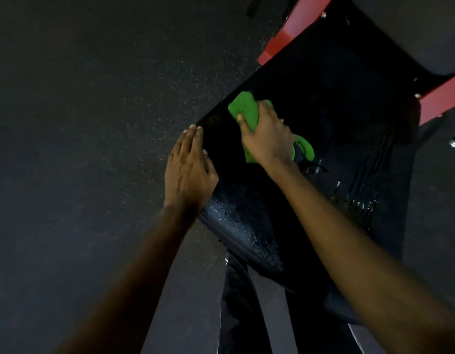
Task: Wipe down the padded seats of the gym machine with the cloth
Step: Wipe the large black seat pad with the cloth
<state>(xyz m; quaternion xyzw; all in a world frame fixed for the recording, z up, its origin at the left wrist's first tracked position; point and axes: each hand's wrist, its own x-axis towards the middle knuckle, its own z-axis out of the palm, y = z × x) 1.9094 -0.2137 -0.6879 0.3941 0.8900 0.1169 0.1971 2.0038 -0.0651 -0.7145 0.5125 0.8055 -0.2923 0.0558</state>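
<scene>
Floor [80,123]: dark, speckled, filled the 9 o'clock side.
Padded seat [336,111]: black, droplets beaded toward its 6 o'clock end; red frame [293,34] stood at 1 o'clock.
Left hand [188,167]: arm extended, fingers straight and together, lay flat on the seat's 9 o'clock edge, holding nothing.
Right hand [266,136]: arm extended, gripped the cloth and pressed it onto the seat.
Cloth [243,107]: green, bunched, protruded at that hand's 11 and 4 o'clock.

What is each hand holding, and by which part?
The right hand grips the bunched green cloth around its middle, ends sticking out. The left hand holds nothing; it rests flat on the edge of the seat pad.
</scene>
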